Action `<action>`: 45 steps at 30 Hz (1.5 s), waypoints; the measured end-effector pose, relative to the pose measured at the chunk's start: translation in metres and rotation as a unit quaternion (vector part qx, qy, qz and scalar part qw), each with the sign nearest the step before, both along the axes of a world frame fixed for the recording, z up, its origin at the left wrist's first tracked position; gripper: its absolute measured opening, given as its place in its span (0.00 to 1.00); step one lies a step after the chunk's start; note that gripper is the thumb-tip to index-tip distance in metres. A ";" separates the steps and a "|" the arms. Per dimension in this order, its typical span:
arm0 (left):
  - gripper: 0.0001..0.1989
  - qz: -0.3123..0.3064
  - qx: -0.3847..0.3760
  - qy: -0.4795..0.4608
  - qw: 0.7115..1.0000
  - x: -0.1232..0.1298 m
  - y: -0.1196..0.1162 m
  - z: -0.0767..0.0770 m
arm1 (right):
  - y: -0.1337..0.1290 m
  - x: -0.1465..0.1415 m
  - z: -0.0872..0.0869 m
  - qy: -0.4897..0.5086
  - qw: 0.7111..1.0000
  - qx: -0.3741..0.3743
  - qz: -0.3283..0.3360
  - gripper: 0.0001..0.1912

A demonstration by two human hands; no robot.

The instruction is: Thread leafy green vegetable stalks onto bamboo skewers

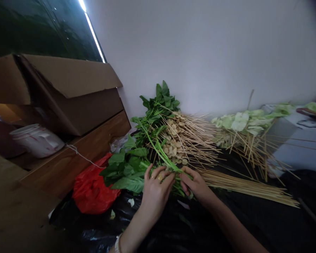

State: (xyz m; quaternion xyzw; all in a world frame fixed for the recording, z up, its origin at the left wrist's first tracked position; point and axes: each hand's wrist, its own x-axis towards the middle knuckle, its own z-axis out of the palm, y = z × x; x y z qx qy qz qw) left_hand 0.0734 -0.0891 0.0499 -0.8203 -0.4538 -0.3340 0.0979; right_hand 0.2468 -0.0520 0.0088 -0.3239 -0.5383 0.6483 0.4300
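Note:
My right hand [196, 184] pinches the lower end of a long green stem [163, 153], which slants up and left with a leaf at its far tip. Close beside it, my left hand [158, 184], with rings on its fingers, curls down over the stems of the leafy greens [133, 167]; its fingertips are partly hidden. Just beyond both hands lie skewers [200, 140] threaded with pale round slices [175, 140]. To the right of my right hand is a bundle of bare bamboo skewers [247, 186].
A red plastic bag [94, 193] lies at left on black plastic sheeting [105, 233]. Behind it, a cardboard box [76, 102] and a white plastic jug [38, 140] rest on a wooden surface. More greens [162, 102] lean toward the wall; skewered cabbage pieces [241, 121] are at right.

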 end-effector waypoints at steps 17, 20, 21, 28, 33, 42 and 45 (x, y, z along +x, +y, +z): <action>0.05 -0.013 -0.057 0.137 0.989 0.004 0.011 -0.020 | -0.003 -0.006 0.001 -0.057 0.998 0.004 0.008 0.26; 0.06 0.006 -0.061 0.103 0.993 0.007 0.010 -0.022 | -0.002 -0.007 -0.002 -0.064 0.998 0.009 0.027 0.27; 0.06 0.012 -0.070 0.084 0.994 0.008 0.009 -0.022 | -0.001 -0.007 -0.003 -0.064 0.997 0.011 0.031 0.27; 0.11 0.049 -0.187 -0.175 0.965 -0.008 0.014 -0.015 | 0.002 -0.001 -0.007 -0.049 0.997 0.007 0.054 0.24; 0.08 0.118 -0.134 -0.285 0.942 -0.044 0.026 0.006 | 0.012 0.021 -0.007 -0.049 0.995 -0.012 0.086 0.19; 0.09 0.146 -0.074 -0.035 0.986 -0.046 0.041 -0.022 | 0.014 0.034 -0.009 -0.128 0.976 -0.003 0.174 0.17; 0.08 0.140 -0.076 -0.041 0.986 -0.046 0.040 -0.029 | 0.011 0.028 -0.007 -0.172 0.970 0.004 0.172 0.16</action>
